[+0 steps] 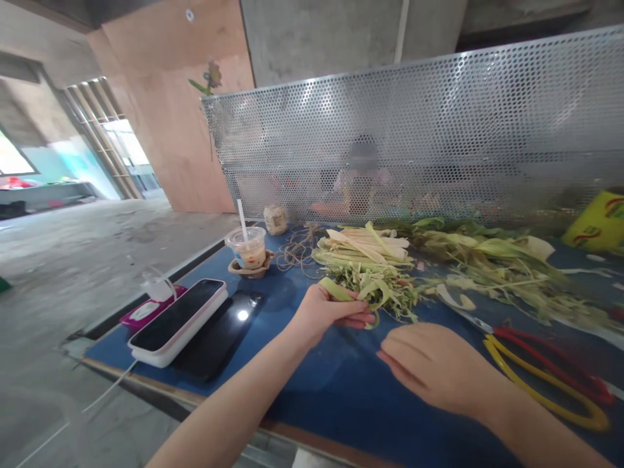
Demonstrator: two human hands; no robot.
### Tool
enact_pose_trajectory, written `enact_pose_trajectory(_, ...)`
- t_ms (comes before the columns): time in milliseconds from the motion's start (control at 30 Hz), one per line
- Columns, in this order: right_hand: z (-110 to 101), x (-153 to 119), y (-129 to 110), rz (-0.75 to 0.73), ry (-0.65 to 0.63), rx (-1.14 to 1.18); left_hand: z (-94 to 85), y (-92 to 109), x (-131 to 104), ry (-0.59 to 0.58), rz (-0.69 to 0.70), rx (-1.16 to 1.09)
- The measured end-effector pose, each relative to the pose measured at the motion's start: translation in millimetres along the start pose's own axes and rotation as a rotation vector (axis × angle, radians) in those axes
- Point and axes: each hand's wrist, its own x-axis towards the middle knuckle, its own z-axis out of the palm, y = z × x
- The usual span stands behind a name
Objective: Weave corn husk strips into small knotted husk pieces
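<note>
Pinched in my left hand is a pale green strip of corn husk, bent into a loop past the fingertips. My right hand is curled closed close by, back of the hand toward me; its fingertips are hidden, and I cannot make out what they hold. Just beyond both hands lies a heap of shredded green husk. Behind that heap, flat husk strips are stacked. To the right of my right hand, scissors with red and yellow handles rest on the blue tabletop.
Long husks spread across the back right, near a yellow container. At left are a lidded cup with a straw, tangled twine, a white-cased device and a black phone. A perforated metal screen closes off the back.
</note>
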Motion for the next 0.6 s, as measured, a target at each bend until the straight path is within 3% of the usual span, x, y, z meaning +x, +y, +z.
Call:
enact_pose_trajectory(33,-4,0,1,-0.142,0.113,-0.106,0.3,0,0,-0.021,-0.012,-0.007)
enact_pose_trajectory(100,-8,0,5,-0.241,0.222,-0.245,0.4,-1,-1,-0.062,-0.034,-0.022)
enact_pose_trajectory(367,-4,-1,26,-0.308,0.153,-0.49,-1.9,0,-1,-0.105,-0.19,-0.108)
enact_pose_trajectory(500,-2,-2,22,-0.307,0.166,-0.403,0.1,0,-2,-0.084,-0.205,-0.068)
enact_pose_trajectory(600,0,-2,19,-0.152,0.162,-0.128,1.5,-2,-3,-0.109,-0.131,0.015)
